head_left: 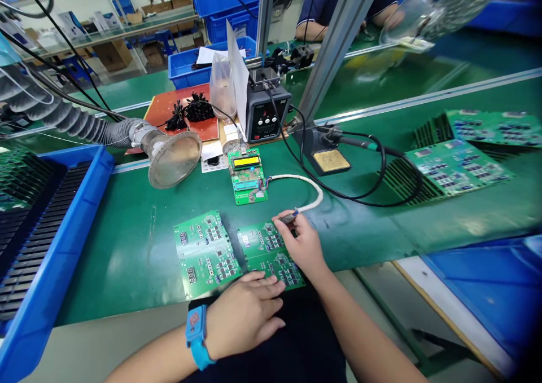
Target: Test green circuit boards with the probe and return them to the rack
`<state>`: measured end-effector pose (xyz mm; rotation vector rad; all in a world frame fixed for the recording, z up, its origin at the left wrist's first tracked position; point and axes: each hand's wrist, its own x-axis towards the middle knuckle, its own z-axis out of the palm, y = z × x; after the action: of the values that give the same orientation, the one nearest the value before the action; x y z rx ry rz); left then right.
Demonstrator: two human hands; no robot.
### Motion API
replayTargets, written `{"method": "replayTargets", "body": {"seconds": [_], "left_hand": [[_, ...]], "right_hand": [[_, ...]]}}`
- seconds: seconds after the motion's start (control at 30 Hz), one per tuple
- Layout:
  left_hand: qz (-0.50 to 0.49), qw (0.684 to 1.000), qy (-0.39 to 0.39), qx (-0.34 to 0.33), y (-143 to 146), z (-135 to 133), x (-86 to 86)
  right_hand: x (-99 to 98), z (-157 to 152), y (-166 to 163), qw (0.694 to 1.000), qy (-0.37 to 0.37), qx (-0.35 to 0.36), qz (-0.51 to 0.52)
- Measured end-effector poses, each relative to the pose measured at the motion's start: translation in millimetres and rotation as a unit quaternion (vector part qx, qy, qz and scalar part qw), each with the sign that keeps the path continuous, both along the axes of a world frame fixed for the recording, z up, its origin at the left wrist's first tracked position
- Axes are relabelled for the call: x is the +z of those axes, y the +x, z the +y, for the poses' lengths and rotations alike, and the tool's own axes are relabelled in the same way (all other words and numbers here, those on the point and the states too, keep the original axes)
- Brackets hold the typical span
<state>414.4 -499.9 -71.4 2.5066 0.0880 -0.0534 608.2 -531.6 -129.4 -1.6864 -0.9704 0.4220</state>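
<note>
Two green circuit boards lie side by side on the green bench. My right hand (305, 244) pinches a small probe connector (289, 218) at the end of a white sleeved cable (314, 202), over the upper right of the right circuit board (258, 247). That cable runs to a programmer board (246, 184) with a lit yellow display. My left hand (249, 309), wearing a blue wrist strap (197, 335), lies with fingers stretched out at the front edge of the right board. Close to it is the left circuit board (203, 253).
A soldering station (267, 115) and an iron stand (328, 160) are behind, their black cable looping right. Stacked circuit boards (461, 166) stand on the right. A blue tray (71, 219) is at left, beneath a fume hose nozzle (175, 158). Across the bench sits another person (322, 5).
</note>
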Motion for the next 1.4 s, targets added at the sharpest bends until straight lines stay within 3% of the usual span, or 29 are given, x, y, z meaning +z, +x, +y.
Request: {"method": "replayTargets", "body": {"seconds": [0.83,1.17,1.4], "left_hand": [[0.005,1.000,-0.002,0.002,1.3,0.0,-0.7],[0.005,1.000,-0.001,0.003,1.0,-0.2,-0.9],[0.006,1.000,-0.003,0.003,0.8,0.3,0.6]], "right_hand": [[0.7,0.2,0.1,1.000,0.008,0.001,-0.022],[6.9,3.0,-2.1,0.997,-0.028,-0.025,-0.065],[2.1,0.4,1.3,1.000,-0.015,0.004,-0.022]]}}
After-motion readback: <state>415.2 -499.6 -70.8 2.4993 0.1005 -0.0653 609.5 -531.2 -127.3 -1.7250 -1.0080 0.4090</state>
